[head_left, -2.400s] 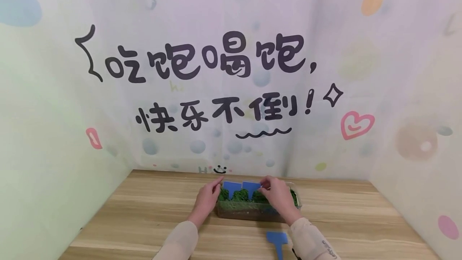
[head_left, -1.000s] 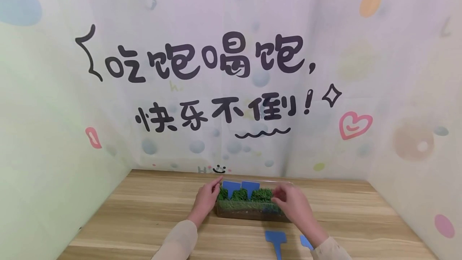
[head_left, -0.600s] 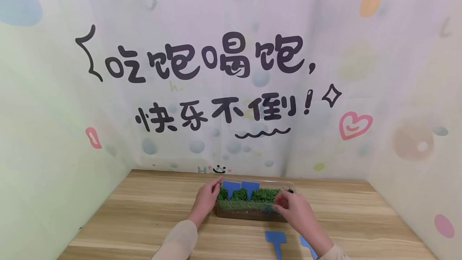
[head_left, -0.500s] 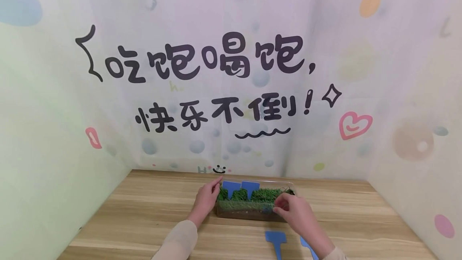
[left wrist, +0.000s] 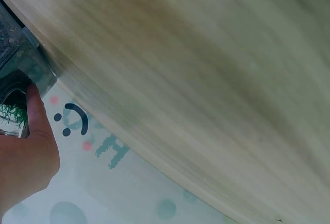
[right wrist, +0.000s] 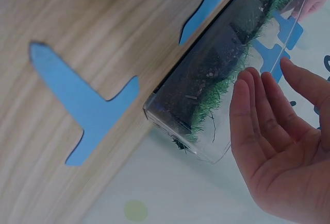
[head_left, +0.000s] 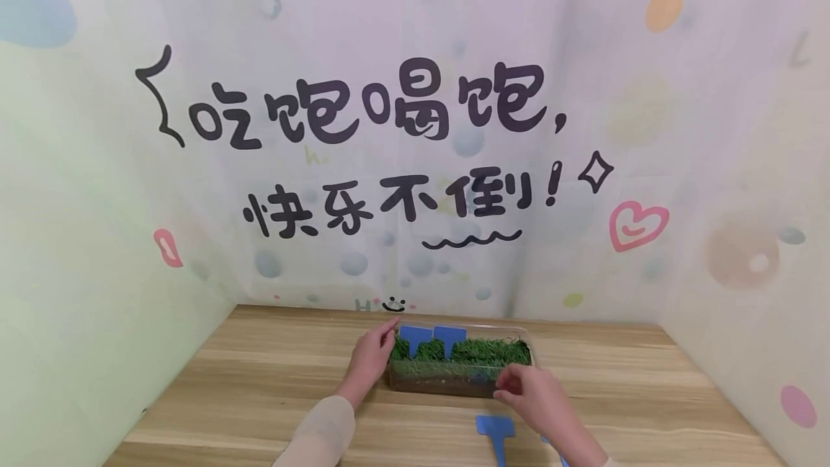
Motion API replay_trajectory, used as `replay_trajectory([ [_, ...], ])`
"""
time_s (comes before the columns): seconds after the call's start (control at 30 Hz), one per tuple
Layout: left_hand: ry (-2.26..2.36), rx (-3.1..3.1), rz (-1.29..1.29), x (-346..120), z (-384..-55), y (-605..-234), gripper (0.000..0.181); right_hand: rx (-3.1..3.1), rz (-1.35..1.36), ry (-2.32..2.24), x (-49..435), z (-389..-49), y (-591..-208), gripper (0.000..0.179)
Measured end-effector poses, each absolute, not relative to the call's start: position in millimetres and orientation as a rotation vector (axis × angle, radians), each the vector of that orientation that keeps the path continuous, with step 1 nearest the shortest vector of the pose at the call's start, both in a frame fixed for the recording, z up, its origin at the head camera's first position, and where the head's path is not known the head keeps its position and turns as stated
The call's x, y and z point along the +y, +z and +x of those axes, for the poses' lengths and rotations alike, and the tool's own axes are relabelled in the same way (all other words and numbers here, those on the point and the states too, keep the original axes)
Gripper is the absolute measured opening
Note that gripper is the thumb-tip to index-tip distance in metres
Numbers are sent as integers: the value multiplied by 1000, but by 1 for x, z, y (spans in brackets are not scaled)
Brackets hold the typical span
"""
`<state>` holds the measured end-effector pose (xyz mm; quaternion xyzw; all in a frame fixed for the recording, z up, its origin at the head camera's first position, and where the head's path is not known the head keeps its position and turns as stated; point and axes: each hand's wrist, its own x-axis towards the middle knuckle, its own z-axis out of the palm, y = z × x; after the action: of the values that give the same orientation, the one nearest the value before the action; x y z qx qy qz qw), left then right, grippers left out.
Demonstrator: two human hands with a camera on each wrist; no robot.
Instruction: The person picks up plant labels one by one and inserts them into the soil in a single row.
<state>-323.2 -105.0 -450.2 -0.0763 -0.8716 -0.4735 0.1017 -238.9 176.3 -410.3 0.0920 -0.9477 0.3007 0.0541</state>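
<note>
A clear plastic box (head_left: 441, 382) holds dark soil topped with green grass (head_left: 489, 353). Two blue T-shaped plant labels stand upright in the grass: one label (head_left: 416, 334) near the left end, another label (head_left: 450, 334) just right of it. My left hand (head_left: 368, 360) holds the box's left end, with the index finger (left wrist: 37, 109) along its side; part of its grip is hidden. At the front right corner is my right hand (head_left: 534, 391); in the right wrist view its fingers are loosely bent, the thumb apart, nothing between them.
On the wooden table (head_left: 259, 388), a blue T-shaped label (head_left: 496, 432) lies in front of the box. Another label (right wrist: 85, 105), mostly hidden by my right forearm in the head view, lies to its right. A printed cloth wall (head_left: 363, 265) rises close behind the box.
My right hand has left the second standing label and moved right and toward me, uncovering the grass's right part. My left hand and the standing labels stay in place.
</note>
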Motion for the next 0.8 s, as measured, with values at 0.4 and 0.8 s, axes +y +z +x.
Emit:
replay_trajectory([
  [0.4, -1404, -2570, -225, -105, -323, -451, 40, -2970, 354, 898, 182, -235, -419, 12],
  [0.8, -1396, -2582, -209, -105, -324, -453, 40, -3098, 291, 798, 182, -229, -422, 24],
])
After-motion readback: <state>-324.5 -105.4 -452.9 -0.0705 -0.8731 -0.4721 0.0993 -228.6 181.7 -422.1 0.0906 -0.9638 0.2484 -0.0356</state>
